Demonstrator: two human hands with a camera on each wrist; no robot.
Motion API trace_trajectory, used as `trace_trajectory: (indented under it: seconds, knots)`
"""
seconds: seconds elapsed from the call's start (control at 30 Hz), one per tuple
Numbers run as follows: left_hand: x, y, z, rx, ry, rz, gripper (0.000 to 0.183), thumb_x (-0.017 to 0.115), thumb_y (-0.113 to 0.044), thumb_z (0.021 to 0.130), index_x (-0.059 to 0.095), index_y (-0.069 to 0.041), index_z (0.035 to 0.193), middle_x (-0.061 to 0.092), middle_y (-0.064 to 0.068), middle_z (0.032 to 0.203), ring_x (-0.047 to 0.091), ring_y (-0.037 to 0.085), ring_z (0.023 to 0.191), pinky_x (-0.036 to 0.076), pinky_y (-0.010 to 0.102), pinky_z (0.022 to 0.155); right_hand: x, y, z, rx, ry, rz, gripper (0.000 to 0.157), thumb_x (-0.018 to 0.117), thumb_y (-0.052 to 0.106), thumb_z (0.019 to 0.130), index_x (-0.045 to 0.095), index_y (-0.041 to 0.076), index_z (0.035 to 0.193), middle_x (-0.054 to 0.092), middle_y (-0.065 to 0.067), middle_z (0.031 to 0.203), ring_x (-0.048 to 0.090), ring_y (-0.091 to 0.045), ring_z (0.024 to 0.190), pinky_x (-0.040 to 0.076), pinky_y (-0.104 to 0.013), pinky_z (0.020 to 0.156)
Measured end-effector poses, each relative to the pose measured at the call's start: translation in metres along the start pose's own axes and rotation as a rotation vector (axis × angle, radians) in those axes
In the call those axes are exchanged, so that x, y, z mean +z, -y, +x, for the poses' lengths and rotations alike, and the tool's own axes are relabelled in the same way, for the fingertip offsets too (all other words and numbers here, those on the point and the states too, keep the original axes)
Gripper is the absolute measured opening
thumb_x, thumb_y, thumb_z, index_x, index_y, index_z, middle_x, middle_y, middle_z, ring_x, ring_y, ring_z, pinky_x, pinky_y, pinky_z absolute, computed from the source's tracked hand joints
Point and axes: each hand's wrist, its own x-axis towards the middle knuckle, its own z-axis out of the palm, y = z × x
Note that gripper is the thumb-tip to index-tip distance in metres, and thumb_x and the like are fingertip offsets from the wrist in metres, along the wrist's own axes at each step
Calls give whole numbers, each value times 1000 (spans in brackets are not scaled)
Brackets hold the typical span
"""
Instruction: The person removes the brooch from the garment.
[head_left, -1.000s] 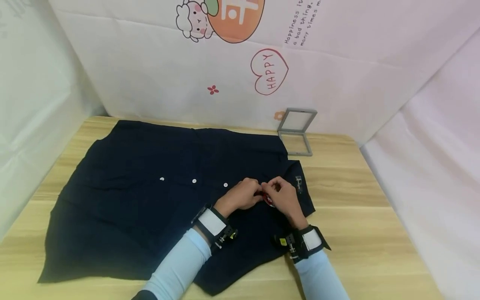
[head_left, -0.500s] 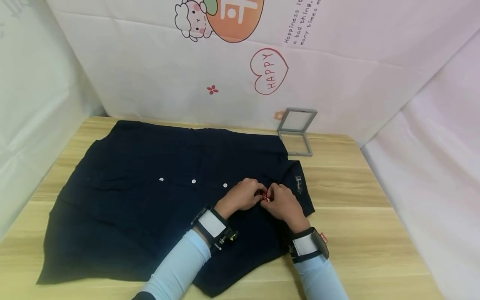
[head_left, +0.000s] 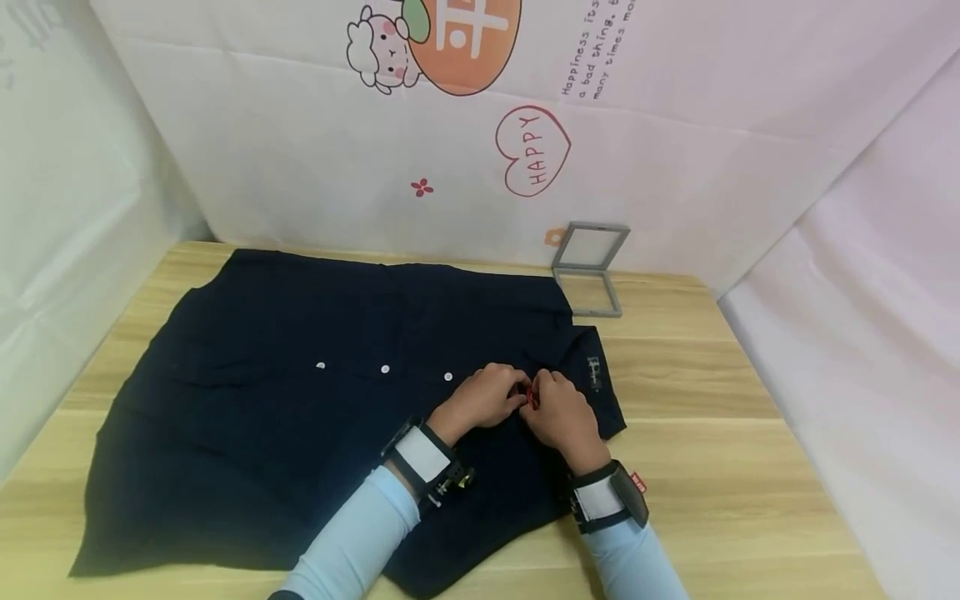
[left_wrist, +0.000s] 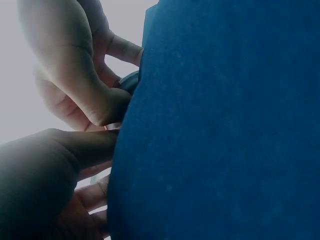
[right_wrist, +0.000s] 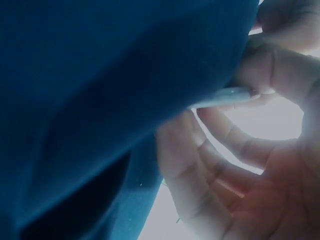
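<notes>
A navy button shirt [head_left: 300, 433] lies spread out, its collar to the right. Near the collar, both hands meet at a small round red badge [head_left: 532, 397], mostly covered by fingers. My right hand [head_left: 562, 412] pinches the badge with thumb and fingers against the cloth. From the left, my left hand [head_left: 483, 397] pinches a raised fold of the shirt beside it. In the right wrist view, the badge's thin edge [right_wrist: 227, 96] shows between fingers and dark cloth. The left wrist view has the shirt cloth [left_wrist: 215, 125] filling the right, fingertips of both hands close together at its edge.
A grey hinged frame case [head_left: 587, 268] stands unfolded at the back, behind the collar [head_left: 596, 379]. White buttons [head_left: 385, 369] run along the shirt front. Wood-grain tabletop [head_left: 697, 433] extends to the right, and a printed white cloth [head_left: 300, 142] hangs behind.
My right hand has turned over at the wrist and its fingers have closed in round the badge, covering more of it. My left hand stays nearly in place. The head view tilts slightly.
</notes>
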Motion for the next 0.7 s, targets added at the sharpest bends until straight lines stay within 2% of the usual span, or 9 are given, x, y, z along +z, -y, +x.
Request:
trace_trajectory:
  seconds: [0.27, 0.37, 0.5, 0.7]
  knots:
    - [6, 4, 1, 10, -9, -3, 16, 63, -17, 97, 71, -11, 109, 64, 3, 91, 55, 7, 66, 43, 18, 57, 1, -5, -2, -123, -7, -17, 13, 68, 12, 89, 58, 5, 94, 51, -9, 84, 47, -20, 61, 38, -31, 53]
    - [6, 5, 2, 17, -20, -9, 16, 63, -16, 97, 72, -11, 109, 66, 3, 92, 56, 7, 67, 43, 18, 57, 1, -6, -2, -108, -17, 10, 13, 68, 13, 87, 58, 6, 90, 51, -7, 81, 47, -18, 61, 38, -29, 53]
    - [5, 5, 2, 22, -41, -31, 17, 62, -15, 97, 72, -13, 111, 68, 3, 97, 59, 8, 70, 44, 18, 59, 0, -5, 0, -38, -5, 48, 13, 69, 16, 87, 61, 6, 88, 57, -7, 81, 51, -18, 62, 41, -28, 54]
    - [3, 6, 1, 41, -69, -29, 20, 61, -17, 98, 73, -14, 113, 70, 4, 110, 67, 16, 91, 52, 22, 73, 0, -4, 2, -28, -20, 39, 13, 68, 14, 87, 59, 6, 83, 56, -6, 76, 51, -18, 58, 40, -28, 52]
